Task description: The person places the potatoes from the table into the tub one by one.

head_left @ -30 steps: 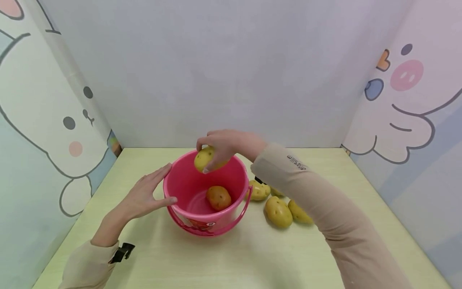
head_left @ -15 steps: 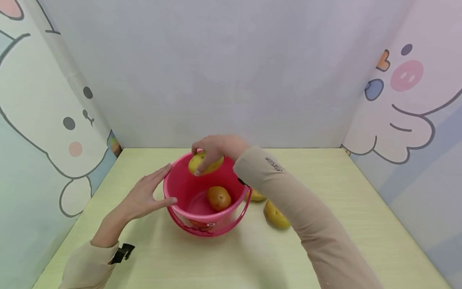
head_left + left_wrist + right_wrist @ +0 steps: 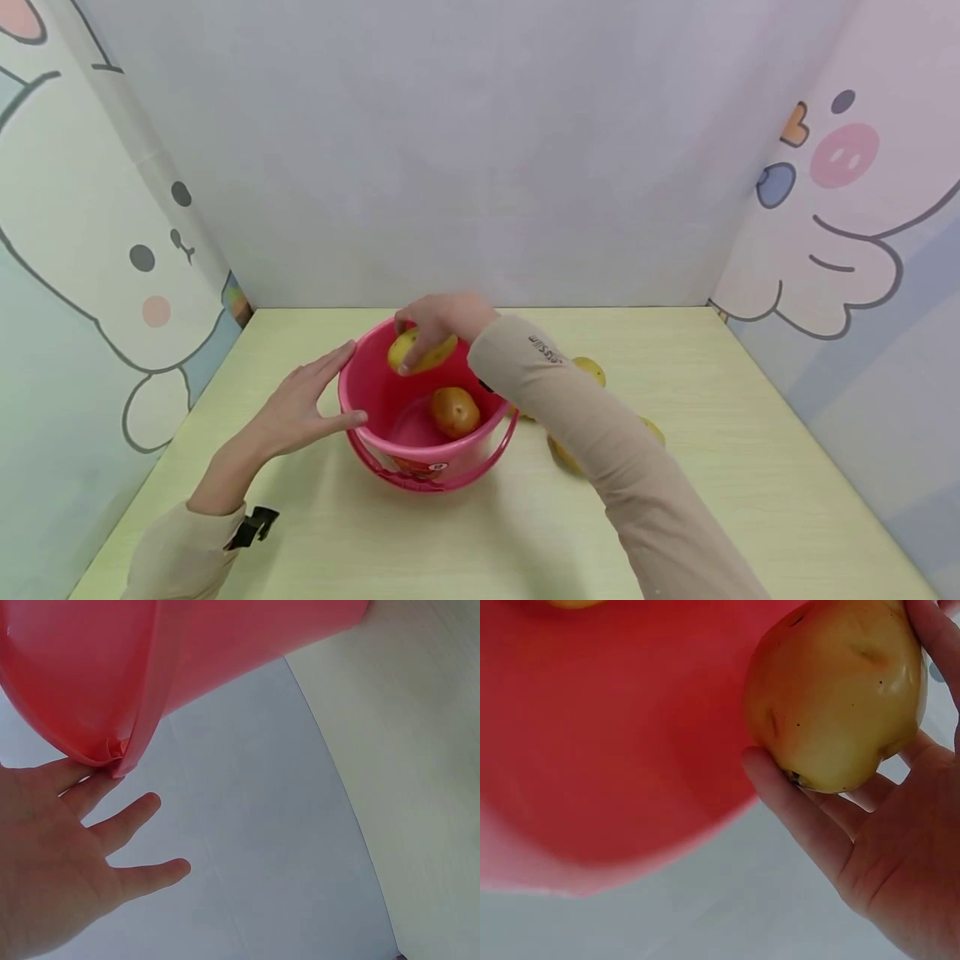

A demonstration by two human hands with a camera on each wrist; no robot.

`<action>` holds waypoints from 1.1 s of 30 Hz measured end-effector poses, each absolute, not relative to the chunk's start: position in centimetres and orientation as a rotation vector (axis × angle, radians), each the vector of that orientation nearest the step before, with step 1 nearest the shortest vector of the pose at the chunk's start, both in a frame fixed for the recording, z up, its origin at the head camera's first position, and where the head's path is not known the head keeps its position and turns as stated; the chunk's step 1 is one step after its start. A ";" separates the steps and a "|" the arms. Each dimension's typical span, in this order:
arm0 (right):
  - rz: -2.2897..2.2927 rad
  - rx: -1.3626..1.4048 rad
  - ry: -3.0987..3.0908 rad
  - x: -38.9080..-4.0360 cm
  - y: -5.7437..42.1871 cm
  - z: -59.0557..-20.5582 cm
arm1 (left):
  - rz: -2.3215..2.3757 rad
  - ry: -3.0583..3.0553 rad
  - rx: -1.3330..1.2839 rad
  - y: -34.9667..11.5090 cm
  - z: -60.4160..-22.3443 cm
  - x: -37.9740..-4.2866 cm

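Observation:
A pink bucket [image 3: 367, 383] stands upright on the table with a brownish potato [image 3: 455, 412] lying inside it. My right hand [image 3: 437, 318] grips a yellow potato [image 3: 840, 697] with thumb and fingers, holding it inside the mouth of the bucket near the far left wall. My left hand [image 3: 296, 412] is at the bucket's left side, fingers spread and fairly straight. Its fingertips and thumb touch the rim, and in the left wrist view some fingers lie against the rim near the handle joint [image 3: 118, 754].
Several yellow potatoes lie on the table right of the bucket, partly behind the right sleeve [image 3: 585, 433]; one potato [image 3: 591, 369] shows beyond it. The bucket's handle [image 3: 506, 446] hangs down in front. Walls with cartoon animals enclose the table [image 3: 375, 550].
My right hand has moved left and down with the yellow potato, lowering it into the bucket's mouth. The right sleeve now covers more of the potatoes on the table. My left hand stays in place.

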State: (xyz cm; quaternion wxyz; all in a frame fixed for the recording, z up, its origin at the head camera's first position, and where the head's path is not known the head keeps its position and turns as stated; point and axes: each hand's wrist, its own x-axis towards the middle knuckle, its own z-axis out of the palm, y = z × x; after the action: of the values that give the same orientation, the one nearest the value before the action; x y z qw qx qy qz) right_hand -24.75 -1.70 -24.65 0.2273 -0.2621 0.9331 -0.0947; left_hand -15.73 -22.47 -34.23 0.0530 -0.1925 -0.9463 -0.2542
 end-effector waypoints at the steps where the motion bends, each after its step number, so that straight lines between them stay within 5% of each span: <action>1: -0.259 -0.718 2.570 -24.7 -1.7 -24.7 | -0.773 -2.876 -0.585 -22.5 -34.2 -15.7; 21: -0.157 -0.786 2.620 -25.7 -0.9 -25.3 | -0.761 -2.868 -0.588 -22.4 -34.4 -15.7; 33: -0.244 -1.104 2.603 -27.0 2.5 -25.2 | -0.763 -2.867 -0.578 -22.2 -34.2 -15.5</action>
State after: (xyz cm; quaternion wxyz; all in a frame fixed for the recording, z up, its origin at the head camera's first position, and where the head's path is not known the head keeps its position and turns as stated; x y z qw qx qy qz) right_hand -27.04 2.48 -25.18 0.1510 -0.3846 0.9067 -0.0851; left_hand -15.50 -22.17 -34.17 0.0595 -0.1908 -0.9469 -0.2519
